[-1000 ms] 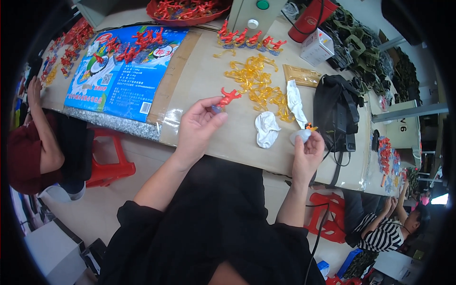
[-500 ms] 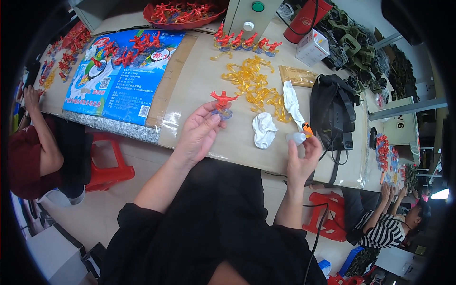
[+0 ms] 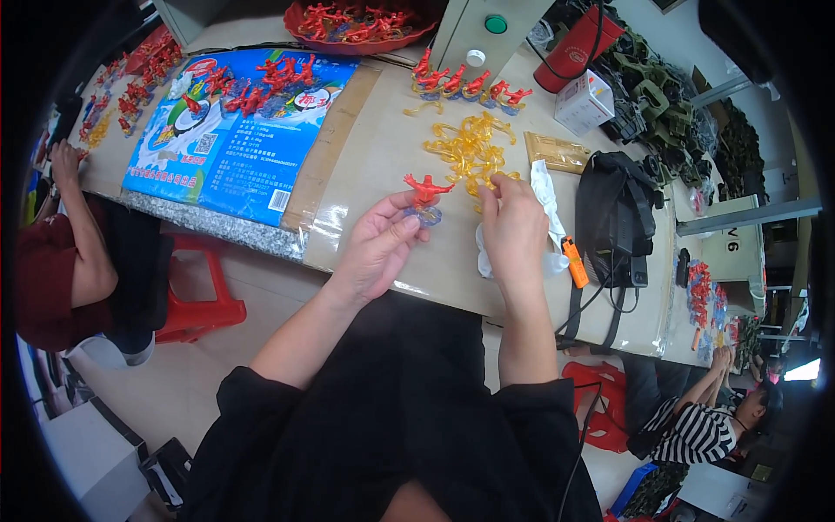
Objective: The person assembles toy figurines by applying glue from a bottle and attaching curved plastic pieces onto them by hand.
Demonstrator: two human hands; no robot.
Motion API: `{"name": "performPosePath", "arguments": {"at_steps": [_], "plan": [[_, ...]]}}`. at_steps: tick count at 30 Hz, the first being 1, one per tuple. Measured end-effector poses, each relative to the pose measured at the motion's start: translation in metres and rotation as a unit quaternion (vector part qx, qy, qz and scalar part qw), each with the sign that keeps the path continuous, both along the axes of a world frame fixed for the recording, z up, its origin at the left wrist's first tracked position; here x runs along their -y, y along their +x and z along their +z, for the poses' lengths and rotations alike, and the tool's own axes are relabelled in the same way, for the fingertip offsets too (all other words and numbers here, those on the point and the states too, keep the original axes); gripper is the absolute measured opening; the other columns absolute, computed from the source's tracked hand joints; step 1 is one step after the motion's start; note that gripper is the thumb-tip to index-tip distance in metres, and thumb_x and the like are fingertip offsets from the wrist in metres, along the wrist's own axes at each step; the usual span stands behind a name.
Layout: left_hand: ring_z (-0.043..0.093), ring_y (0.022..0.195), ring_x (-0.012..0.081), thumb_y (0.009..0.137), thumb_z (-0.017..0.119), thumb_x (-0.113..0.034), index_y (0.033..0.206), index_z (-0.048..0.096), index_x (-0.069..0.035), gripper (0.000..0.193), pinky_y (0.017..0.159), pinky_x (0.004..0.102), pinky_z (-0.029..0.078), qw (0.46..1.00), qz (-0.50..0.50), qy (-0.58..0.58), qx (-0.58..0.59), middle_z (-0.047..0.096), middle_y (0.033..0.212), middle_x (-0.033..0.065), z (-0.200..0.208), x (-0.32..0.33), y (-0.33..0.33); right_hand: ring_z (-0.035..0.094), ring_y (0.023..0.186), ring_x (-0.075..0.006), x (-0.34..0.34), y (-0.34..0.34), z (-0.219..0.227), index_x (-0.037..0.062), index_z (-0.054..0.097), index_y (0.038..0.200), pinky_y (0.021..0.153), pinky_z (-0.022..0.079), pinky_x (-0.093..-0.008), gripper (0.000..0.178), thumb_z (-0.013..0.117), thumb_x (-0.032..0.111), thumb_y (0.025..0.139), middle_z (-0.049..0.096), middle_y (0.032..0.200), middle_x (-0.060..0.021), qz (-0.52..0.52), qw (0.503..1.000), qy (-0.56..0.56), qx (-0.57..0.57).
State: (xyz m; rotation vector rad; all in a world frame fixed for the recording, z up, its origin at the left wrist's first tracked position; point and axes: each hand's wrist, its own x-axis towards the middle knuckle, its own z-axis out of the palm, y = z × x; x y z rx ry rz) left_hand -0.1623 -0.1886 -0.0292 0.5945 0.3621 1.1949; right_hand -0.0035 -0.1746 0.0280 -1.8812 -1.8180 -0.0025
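Note:
My left hand (image 3: 380, 250) is closed around a small red figurine (image 3: 428, 189) with raised arms, pinching its translucent blue base (image 3: 426, 215). To the right, my right hand (image 3: 517, 230) is at the near edge of a pile of curled translucent yellow pieces (image 3: 465, 150). Its thumb and fingers are drawn together among them; what lies between the fingertips is hidden. Behind that hand, a crumpled white cloth or glove (image 3: 481, 254) is partly covered. Another white strip (image 3: 547, 196) lies to its right, near an orange tool (image 3: 574, 263) and a small white object (image 3: 554, 264).
Finished-looking red figurines (image 3: 474, 85) stand in a row at the back, below a grey machine (image 3: 474, 30). A red bowl (image 3: 361, 39) holds more. Figurines also lie on a blue carton sheet (image 3: 235, 165) at left. A black bag (image 3: 613, 209) sits at right. Other people work at both sides.
My right hand has released the small white bottle and moved left to the yellow pieces. My left hand keeps the figurine. The view has shifted slightly.

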Motion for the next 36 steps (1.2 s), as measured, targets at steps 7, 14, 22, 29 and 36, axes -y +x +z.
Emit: {"name": "performPosePath", "arguments": {"at_steps": [7,14,22,29,36], "plan": [[0.048,0.095,0.0133,0.083,0.052,-0.008,0.113,0.043,0.000,0.033,0.078,0.0252,0.039,1.000,-0.008,-0.004,0.011,0.048,0.116,0.0132,0.000,0.000,-0.003,0.058,0.065,-0.0266,-0.002,0.009,-0.011,0.0000,0.058,0.096,0.060,0.047,-0.0341,0.023,0.059,0.008,0.074,0.057,0.082,-0.0142,0.035,0.998,-0.006,-0.059],[0.049,0.096,0.0133,0.082,0.052,-0.004,0.112,0.045,-0.002,0.031,0.079,0.0266,0.039,0.999,-0.006,-0.012,0.038,0.050,0.114,0.0114,-0.002,-0.002,0.000,0.053,0.057,-0.0076,0.023,0.012,-0.014,-0.0024,0.056,0.098,0.046,0.041,-0.0180,0.019,0.055,0.006,0.081,0.056,0.078,-0.0065,0.052,0.846,-0.067,-0.527],[0.049,0.096,0.0130,0.082,0.053,-0.005,0.112,0.045,-0.002,0.031,0.079,0.0266,0.039,0.999,-0.003,-0.010,0.043,0.049,0.115,0.0116,-0.002,-0.001,-0.003,0.056,0.057,-0.0100,0.039,0.008,-0.015,-0.0048,0.053,0.095,0.044,0.043,-0.0185,0.017,0.054,0.007,0.083,0.057,0.082,-0.0087,0.100,0.709,-0.138,-0.685],[0.049,0.096,0.0130,0.082,0.052,-0.005,0.112,0.045,-0.002,0.031,0.079,0.0267,0.039,0.999,-0.005,-0.012,0.049,0.050,0.114,0.0116,-0.003,-0.001,-0.004,0.057,0.059,-0.0110,0.044,-0.001,-0.011,-0.0036,0.046,0.107,0.047,0.045,-0.0187,0.029,0.054,0.002,0.080,0.057,0.078,-0.0077,0.116,0.733,-0.095,-0.664],[0.049,0.095,0.0130,0.083,0.052,-0.006,0.113,0.045,-0.002,0.031,0.079,0.0267,0.040,0.999,-0.006,-0.011,0.047,0.050,0.114,0.0119,-0.001,0.000,-0.004,0.059,0.062,-0.0120,0.044,0.005,-0.011,-0.0020,0.041,0.114,0.052,0.048,-0.0204,0.038,0.052,-0.003,0.078,0.059,0.077,-0.0087,0.176,0.730,-0.148,-0.644]]}}
